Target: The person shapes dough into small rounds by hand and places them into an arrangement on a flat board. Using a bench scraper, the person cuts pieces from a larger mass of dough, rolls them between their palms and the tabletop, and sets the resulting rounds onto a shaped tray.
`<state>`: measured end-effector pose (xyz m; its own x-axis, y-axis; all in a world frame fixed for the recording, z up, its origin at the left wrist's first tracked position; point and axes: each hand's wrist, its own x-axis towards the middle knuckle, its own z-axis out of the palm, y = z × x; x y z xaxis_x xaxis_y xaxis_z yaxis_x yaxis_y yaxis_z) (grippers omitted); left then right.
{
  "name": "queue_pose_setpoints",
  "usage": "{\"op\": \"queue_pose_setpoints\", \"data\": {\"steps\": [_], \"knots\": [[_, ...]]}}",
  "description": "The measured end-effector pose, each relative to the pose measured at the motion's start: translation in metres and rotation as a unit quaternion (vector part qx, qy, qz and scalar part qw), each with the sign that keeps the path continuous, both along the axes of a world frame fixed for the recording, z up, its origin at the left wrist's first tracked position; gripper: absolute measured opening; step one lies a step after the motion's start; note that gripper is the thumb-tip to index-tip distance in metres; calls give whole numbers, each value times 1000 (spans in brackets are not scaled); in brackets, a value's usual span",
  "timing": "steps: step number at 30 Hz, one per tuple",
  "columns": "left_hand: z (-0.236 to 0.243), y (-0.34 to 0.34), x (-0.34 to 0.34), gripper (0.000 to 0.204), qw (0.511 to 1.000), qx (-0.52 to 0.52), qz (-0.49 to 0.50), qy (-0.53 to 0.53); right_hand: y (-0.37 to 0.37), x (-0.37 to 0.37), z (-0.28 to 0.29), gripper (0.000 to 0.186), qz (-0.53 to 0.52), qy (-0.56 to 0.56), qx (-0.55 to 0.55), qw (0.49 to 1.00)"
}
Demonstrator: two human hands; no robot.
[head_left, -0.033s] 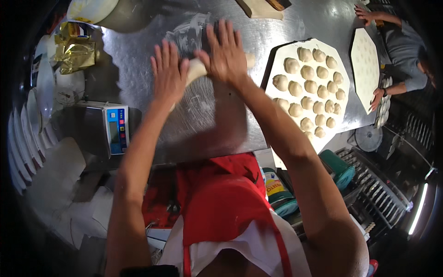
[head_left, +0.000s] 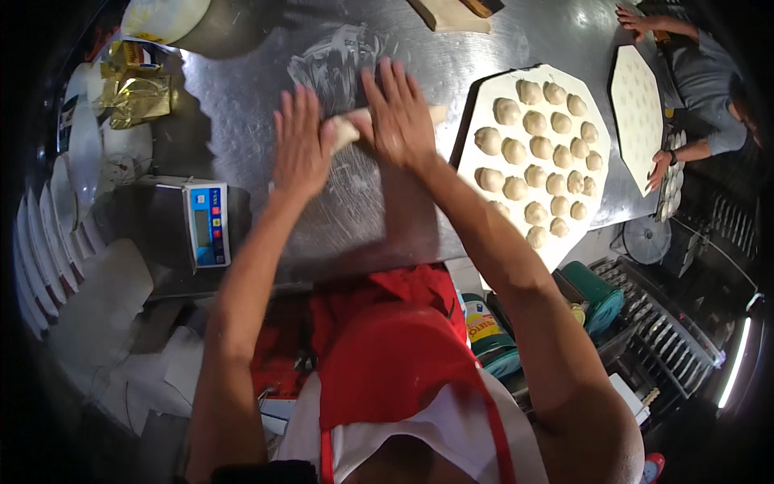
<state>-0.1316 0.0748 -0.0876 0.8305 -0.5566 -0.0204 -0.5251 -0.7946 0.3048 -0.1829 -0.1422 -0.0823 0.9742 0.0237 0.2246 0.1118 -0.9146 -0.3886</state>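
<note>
A thick roll of pale dough lies on the metal table, mostly covered by my two hands. My left hand presses flat on its left part, fingers stretched forward. On the right part rests my right hand, palm down, fingers extended and slightly apart; a bit of dough shows past it. A white smear streaks the metal beyond my fingertips. To my right, a pale many-sided board carries several round dough balls in rows.
A digital scale stands at the left, below gold foil packages and a white bowl. Another piece of dough lies at the far edge. At the far right, a co-worker's hands hold a second board.
Both my hands have slid a little toward me over the dough, the left one also slightly rightward. The co-worker's hands stay at the second board.
</note>
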Motion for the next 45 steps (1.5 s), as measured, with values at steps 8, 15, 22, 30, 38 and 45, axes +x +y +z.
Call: {"op": "queue_pose_setpoints", "data": {"steps": [8,15,22,30,38,45], "knots": [[85,-8,-138,79,990,25,-19,136,-56,-127,50,40,-7,143,-99,985],[109,-58,-75,58,866,-141,-77,474,-44,-135,129,36,-12,119,416,901],[166,-36,-111,44,817,-184,-162,523,-5,-179,179,28,-150,98,517,837],[185,-61,-140,26,900,-128,-333,251,41,-213,190,51,-361,3,392,846],[94,-104,-129,36,853,-40,-401,331,59,-262,207,36,-256,32,461,849],[68,-120,-154,43,921,19,-117,371,-76,-323,76,30,-400,-21,211,891]]}}
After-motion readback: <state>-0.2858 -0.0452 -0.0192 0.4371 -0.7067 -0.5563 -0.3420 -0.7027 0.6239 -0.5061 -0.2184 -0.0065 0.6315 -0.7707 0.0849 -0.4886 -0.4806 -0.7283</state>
